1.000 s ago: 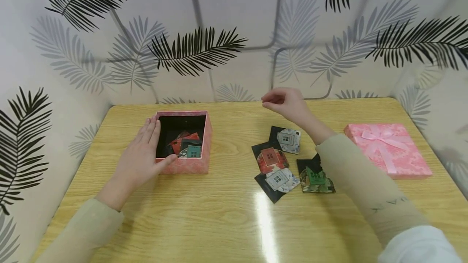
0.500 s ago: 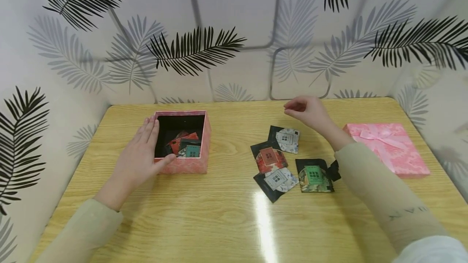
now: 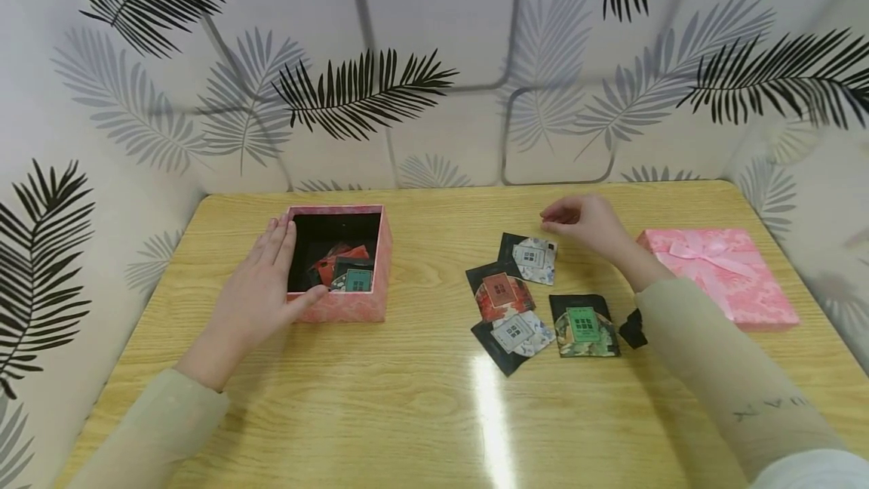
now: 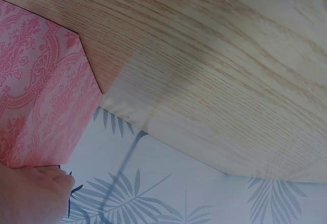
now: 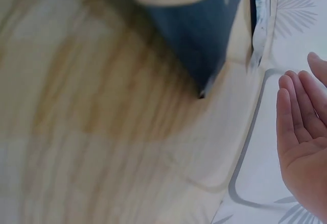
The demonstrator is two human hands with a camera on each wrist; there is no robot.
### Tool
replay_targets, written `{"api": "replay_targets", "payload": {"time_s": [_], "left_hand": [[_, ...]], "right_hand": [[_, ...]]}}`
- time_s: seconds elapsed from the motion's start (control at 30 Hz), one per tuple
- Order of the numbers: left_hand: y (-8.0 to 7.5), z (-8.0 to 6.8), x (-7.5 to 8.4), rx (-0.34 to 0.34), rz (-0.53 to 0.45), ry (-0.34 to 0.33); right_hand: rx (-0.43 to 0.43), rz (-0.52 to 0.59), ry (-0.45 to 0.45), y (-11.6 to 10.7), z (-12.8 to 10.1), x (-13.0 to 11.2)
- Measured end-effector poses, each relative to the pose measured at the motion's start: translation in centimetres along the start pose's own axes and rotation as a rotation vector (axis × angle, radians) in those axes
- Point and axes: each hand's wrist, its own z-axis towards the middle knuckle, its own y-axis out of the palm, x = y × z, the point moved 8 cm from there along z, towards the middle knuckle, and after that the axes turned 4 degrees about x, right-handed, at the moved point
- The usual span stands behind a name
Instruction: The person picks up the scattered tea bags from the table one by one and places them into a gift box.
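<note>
My left hand rests against the left wall of an open pink box, its fingers straight and the thumb on the front rim. Inside lie red and dark sachets. In the left wrist view, the hand touches the edge of the pink patterned box. My right hand hovers with loosely bent fingers and holds nothing. Below it lie a blue-and-white sachet, a red one, another blue-and-white one and a green one. In the right wrist view, the hand is apart from a blurred dark sachet.
A pink lid with a bow lies at the right. A black piece shows partly from under my right sleeve. The wooden table ends at a leaf-patterned backdrop.
My right hand has moved right and slightly nearer, and its sleeve now uncovers the green sachet and part of the black piece. The left hand stays against the box.
</note>
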Motion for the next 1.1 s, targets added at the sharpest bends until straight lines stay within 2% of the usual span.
{"api": "replay_targets", "payload": {"time_s": [0.27, 0.57, 0.83, 1.1], "left_hand": [[-0.1, 0.1, 0.0, 0.008, 0.003, 0.004], [0.0, 0.1, -0.1, 0.02, -0.007, 0.008], [-0.1, 0.2, -0.1, 0.017, -0.009, 0.004], [0.0, 0.1, -0.1, 0.005, -0.002, 0.003]], "right_hand": [[-0.075, -0.003, 0.03, 0.9, -0.5, 1.3], [-0.112, 0.007, 0.019, 1.1, -0.9, 2.0], [-0.17, -0.011, -0.021, 1.7, -1.1, 1.8], [-0.175, -0.074, -0.051, 2.1, -1.3, 1.1]]}}
